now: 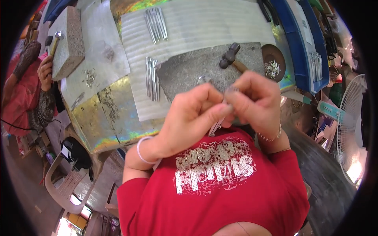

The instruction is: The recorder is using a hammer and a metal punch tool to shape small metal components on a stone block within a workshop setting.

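My left hand (pixel 193 118) and my right hand (pixel 258 102) meet in front of my chest, fingertips pinched together. A thin silver metal strip (pixel 215 126) slants down from under my left fingers. A tiny piece between the right thumb and finger is too small and blurred to name. Just beyond the hands lies a grey stone slab (pixel 181 70). On it rests a hammer (pixel 229 56) with a dark head and wooden handle. One bundle of silver strips (pixel 152 80) sits left of the slab, another bundle (pixel 156 25) farther back.
Small silver pins fill part of a round brown dish (pixel 278 53). Blue trays (pixel 293 43) line the right side, near dark-handled pliers (pixel 269 11) and a fan (pixel 350 129). At left, another person's hand (pixel 45 71) holds a hammer by a stone block (pixel 73 43).
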`<action>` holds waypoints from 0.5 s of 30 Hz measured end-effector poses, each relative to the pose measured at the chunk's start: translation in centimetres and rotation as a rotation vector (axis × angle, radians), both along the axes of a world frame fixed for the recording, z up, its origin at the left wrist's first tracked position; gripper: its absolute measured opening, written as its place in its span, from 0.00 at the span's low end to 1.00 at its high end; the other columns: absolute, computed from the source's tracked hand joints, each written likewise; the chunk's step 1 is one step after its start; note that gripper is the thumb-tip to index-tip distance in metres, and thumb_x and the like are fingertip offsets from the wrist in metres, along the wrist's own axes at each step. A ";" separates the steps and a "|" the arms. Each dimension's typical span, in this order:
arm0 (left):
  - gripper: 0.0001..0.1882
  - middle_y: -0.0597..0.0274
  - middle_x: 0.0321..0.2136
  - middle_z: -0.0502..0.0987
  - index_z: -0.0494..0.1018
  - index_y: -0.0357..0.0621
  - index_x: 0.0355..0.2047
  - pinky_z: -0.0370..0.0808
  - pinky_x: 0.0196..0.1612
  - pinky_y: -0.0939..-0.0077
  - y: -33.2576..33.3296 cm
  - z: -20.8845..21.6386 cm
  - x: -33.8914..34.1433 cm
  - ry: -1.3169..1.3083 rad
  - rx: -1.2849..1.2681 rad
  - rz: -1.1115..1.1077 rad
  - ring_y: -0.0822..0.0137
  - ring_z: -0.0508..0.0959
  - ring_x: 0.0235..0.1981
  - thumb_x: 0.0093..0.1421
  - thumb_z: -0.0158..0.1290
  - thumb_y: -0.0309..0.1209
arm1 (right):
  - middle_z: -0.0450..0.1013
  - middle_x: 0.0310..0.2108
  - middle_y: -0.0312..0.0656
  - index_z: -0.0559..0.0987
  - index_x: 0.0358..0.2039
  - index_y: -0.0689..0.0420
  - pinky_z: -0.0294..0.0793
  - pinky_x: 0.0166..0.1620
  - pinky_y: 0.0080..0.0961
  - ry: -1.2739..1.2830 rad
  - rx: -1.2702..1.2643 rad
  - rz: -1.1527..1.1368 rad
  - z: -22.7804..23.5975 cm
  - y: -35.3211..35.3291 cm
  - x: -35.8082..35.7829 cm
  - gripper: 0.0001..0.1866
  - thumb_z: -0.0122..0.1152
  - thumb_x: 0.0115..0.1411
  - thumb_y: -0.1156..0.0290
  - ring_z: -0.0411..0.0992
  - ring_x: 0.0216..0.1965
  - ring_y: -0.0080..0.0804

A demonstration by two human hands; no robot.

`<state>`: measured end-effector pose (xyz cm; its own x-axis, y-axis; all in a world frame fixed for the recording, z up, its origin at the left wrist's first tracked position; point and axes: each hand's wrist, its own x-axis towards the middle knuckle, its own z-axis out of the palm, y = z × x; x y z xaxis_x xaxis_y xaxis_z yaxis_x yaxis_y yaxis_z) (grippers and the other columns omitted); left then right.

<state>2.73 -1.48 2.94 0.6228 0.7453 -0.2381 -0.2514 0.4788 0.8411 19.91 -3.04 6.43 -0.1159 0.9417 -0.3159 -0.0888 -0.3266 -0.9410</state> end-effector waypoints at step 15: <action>0.11 0.64 0.18 0.74 0.67 0.36 0.30 0.70 0.15 0.89 2.6 1.1 -0.3 0.147 -0.145 -0.215 0.77 0.75 0.14 0.59 0.54 0.32 | 0.65 0.14 0.30 0.69 0.21 0.55 0.52 0.10 0.10 0.425 -0.287 -0.095 -3.1 1.2 0.1 0.10 0.57 0.57 0.72 0.55 0.09 0.11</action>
